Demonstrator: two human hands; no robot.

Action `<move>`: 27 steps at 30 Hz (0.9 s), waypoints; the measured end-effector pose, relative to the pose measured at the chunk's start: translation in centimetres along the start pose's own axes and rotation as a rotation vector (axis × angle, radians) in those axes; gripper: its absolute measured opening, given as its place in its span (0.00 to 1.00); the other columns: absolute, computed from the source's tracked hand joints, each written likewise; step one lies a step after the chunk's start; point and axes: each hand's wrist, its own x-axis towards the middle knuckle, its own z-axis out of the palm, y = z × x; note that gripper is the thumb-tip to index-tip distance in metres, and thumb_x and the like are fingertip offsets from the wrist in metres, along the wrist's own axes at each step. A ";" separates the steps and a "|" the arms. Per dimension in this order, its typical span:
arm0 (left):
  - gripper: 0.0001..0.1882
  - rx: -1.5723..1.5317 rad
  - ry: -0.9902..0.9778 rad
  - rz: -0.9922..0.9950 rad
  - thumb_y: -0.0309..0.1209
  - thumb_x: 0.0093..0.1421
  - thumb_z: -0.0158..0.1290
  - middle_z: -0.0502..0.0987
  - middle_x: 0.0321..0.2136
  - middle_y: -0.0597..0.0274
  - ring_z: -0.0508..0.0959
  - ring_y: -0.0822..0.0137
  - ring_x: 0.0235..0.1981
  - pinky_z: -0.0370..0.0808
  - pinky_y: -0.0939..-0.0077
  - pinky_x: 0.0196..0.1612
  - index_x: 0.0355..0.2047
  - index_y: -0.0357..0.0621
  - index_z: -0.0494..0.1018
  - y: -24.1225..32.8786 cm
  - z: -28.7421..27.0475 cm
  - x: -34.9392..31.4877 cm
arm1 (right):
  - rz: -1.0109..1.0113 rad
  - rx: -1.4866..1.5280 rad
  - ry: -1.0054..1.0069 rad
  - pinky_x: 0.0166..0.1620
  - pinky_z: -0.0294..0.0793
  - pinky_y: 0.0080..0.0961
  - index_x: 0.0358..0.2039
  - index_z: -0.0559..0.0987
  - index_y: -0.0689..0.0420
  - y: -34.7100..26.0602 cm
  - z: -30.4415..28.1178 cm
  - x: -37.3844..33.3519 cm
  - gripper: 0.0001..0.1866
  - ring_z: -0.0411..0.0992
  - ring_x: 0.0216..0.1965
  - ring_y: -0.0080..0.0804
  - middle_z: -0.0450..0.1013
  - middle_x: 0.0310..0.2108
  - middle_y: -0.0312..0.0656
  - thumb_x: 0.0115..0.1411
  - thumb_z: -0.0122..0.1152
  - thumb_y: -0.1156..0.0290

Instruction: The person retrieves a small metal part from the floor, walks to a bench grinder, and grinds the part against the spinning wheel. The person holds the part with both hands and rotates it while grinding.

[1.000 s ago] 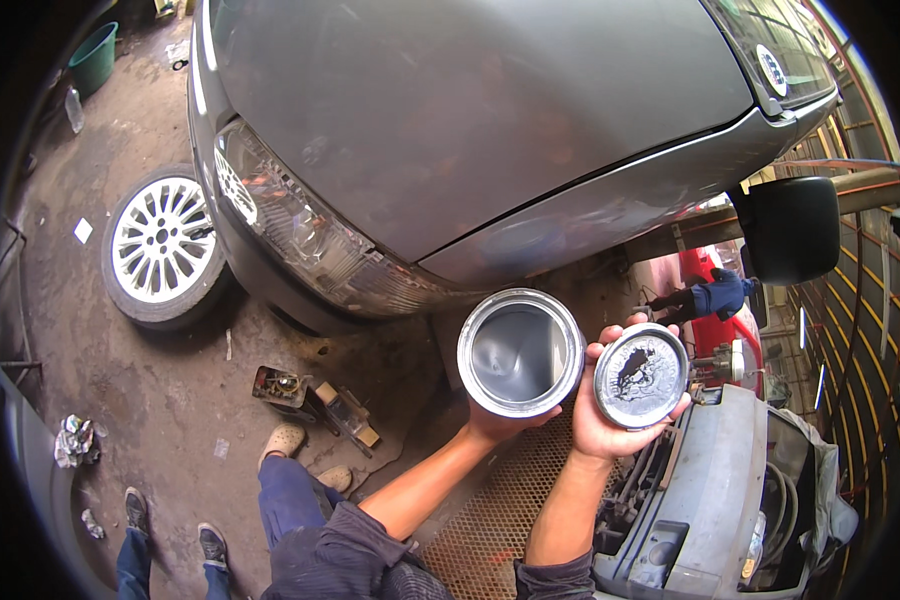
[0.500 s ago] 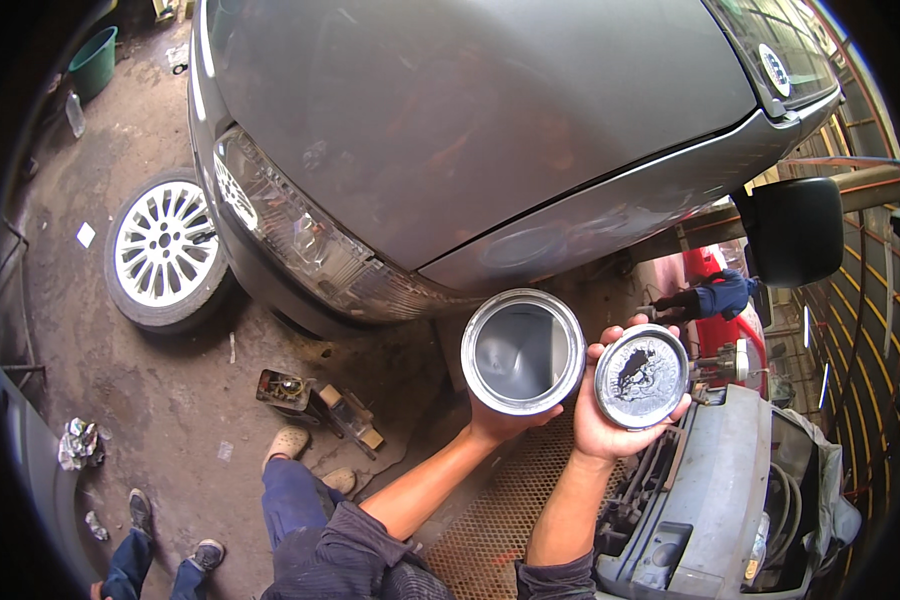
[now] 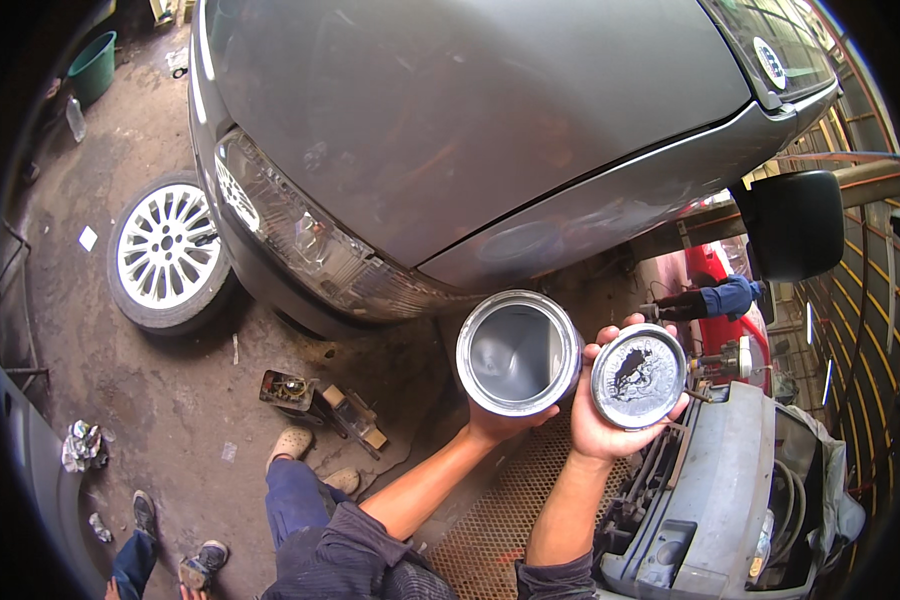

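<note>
An open round metal paint can is in my left hand, gripped from below and tilted so that its mouth faces me. Grey paint shows inside, with a smooth bare-looking patch on one side. Just to its right, my right hand holds the can's round metal lid in the palm, fingers curled around its edge. A dark, ragged smear marks the lid's face. Can and lid are side by side, close together, in front of a dark grey car.
A wheel with a white rim lies on the floor by the car's bumper. A jack-like tool sits near my feet. To the right are a perforated metal sheet and a grey bumper. Other people stand at lower left and far right.
My hands, the can and the lid have shifted very slightly left. At lower left, a person's hand has come down beside their shoe.
</note>
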 end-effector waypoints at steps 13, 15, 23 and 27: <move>0.53 0.283 -0.016 -0.003 0.52 0.38 0.68 0.65 0.53 0.55 0.65 0.60 0.56 0.59 0.63 0.59 0.57 0.36 0.55 -0.1 -2.2 -2.3 | -0.010 0.065 0.083 0.50 0.69 0.52 0.59 0.63 0.46 0.3 -0.3 -1.9 0.38 0.64 0.51 0.59 0.60 0.56 0.52 0.52 0.54 0.41; 0.54 0.370 -0.050 0.028 0.53 0.37 0.68 0.66 0.53 0.55 0.65 0.60 0.55 0.59 0.63 0.59 0.57 0.36 0.56 0.5 -3.8 -2.9 | 0.032 0.083 0.066 0.49 0.69 0.54 0.59 0.63 0.46 0.7 -0.6 -2.8 0.38 0.64 0.51 0.59 0.60 0.56 0.53 0.52 0.54 0.40; 0.48 0.364 -0.133 -0.185 0.43 0.34 0.72 0.71 0.49 0.62 0.69 0.64 0.52 0.60 0.68 0.59 0.55 0.42 0.63 3.3 -10.2 -4.2 | 0.122 0.138 0.166 0.50 0.66 0.54 0.59 0.63 0.46 1.3 -2.6 -6.1 0.37 0.63 0.51 0.58 0.61 0.55 0.52 0.53 0.54 0.41; 0.53 0.450 0.016 -0.103 0.42 0.29 0.74 0.69 0.50 0.57 0.69 0.62 0.52 0.64 0.66 0.57 0.56 0.41 0.61 6.2 -13.5 -4.4 | 0.109 0.079 0.150 0.48 0.66 0.51 0.60 0.61 0.47 0.7 -3.3 -7.4 0.37 0.63 0.50 0.54 0.60 0.56 0.53 0.53 0.55 0.44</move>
